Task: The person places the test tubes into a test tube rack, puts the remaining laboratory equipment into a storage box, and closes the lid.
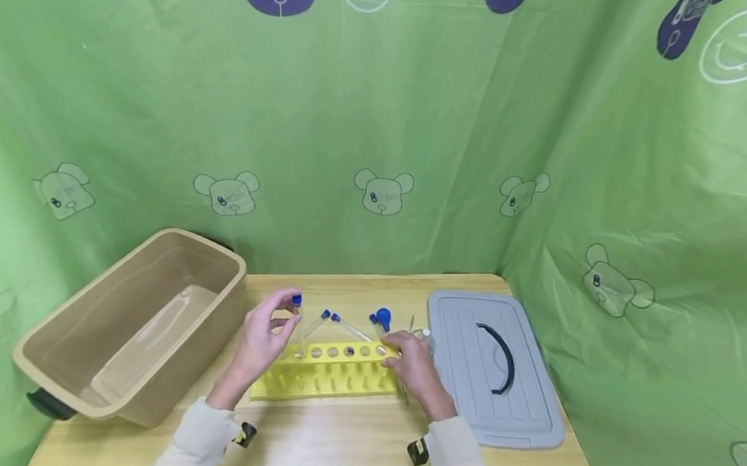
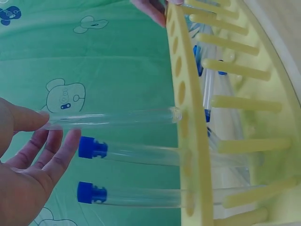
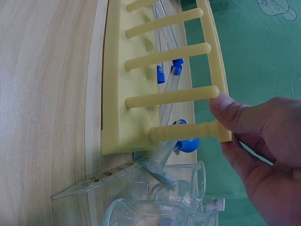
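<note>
My left hand [image 1: 266, 331] pinches a clear glass test tube [image 2: 108, 118] between thumb and fingertips. The tube's far end is right at a hole in the top bar of the yellow test tube rack [image 1: 325, 387]. Beside it, two tubes with blue caps [image 2: 92, 193] stand in neighbouring holes. The fingers cover the near end of the held tube. My right hand [image 1: 415, 361] grips the rack's right end, with the thumb on the top bar and fingers round its other side. Several capped tubes [image 3: 170, 92] lie on the table behind the rack.
A brown bin [image 1: 201, 344] stands at the left, and a grey lid [image 1: 469, 362] with a black handle lies at the right. Near the rack's right end are glass vessels [image 3: 155, 207], a graduated pipette [image 3: 99, 180] and a blue rubber bulb [image 3: 189, 145]. Green curtains surround the table.
</note>
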A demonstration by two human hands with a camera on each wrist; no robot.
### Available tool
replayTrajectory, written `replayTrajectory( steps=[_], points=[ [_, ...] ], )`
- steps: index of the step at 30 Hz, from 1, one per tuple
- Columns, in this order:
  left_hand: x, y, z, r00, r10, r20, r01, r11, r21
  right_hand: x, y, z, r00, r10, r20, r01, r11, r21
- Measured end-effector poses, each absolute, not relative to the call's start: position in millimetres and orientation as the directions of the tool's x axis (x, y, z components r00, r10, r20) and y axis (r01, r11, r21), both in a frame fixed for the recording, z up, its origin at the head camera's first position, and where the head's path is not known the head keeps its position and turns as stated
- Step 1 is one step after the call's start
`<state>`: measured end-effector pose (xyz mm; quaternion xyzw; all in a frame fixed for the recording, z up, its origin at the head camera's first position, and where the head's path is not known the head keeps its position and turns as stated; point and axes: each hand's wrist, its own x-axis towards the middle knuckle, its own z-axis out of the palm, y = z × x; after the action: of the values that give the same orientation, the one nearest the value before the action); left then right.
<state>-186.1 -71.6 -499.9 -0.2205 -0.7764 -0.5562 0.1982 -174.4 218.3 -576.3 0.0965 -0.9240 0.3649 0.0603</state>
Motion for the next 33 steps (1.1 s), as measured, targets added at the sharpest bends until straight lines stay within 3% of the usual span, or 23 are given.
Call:
replayTrajectory(
  steps=[13, 24, 33],
  points=[
    [-189, -78, -522, -0.828, 0.175, 0.532, 0.560, 0.309, 0.769, -175, 219, -577, -0.971, -0.143, 0.192, -0.236, 0.717, -0.656],
    [-186, -74, -532, -0.794, 0.206, 0.571, 0.605, 0.353, 0.713, -175, 217, -577, -0.972, -0.131, 0.197, -0.230, 0.719, -0.655],
    [-184, -71, -543, -0.817, 0.193, 0.544, 0.574, 0.370, 0.731, -175, 216, -576, -0.975, -0.123, 0.184, -0.216, 0.714, -0.666]
  ],
)
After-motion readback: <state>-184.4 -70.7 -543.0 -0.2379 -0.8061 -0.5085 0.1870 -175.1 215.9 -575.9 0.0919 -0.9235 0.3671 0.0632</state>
